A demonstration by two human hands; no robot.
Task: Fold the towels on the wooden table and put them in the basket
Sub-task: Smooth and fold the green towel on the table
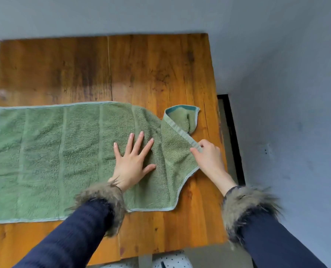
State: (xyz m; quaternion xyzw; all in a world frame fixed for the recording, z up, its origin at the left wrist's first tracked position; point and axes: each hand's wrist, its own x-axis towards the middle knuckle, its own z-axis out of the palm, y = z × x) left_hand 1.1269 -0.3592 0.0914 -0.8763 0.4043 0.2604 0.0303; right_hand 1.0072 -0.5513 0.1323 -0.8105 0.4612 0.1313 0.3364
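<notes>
A green towel (50, 157) lies spread flat across the wooden bench (141, 70), running from the left edge of the view to near the bench's right side, with its near long edge well inside the front of the bench. The left hand (133, 161) rests palm-down on the towel's right-hand half, fingers straight and spread, pressing the cloth to the bench and gripping nothing. Just to its right, the right hand (209, 157) pinches the pale hem band of the towel between thumb and curled fingers, at the near end of a flap that has been turned back over the towel's right end. From that pinch the hem runs diagonally away toward the far right, where the towel's far right corner stands curled up in a small loop, showing a darker green underside. The towel's near right corner lies flat on the bench, below and between the two hands. Both forearms wear dark blue sleeves (73, 238) with shaggy fur cuffs (245, 207). A grey wall runs along the far and right sides of the bench.
</notes>
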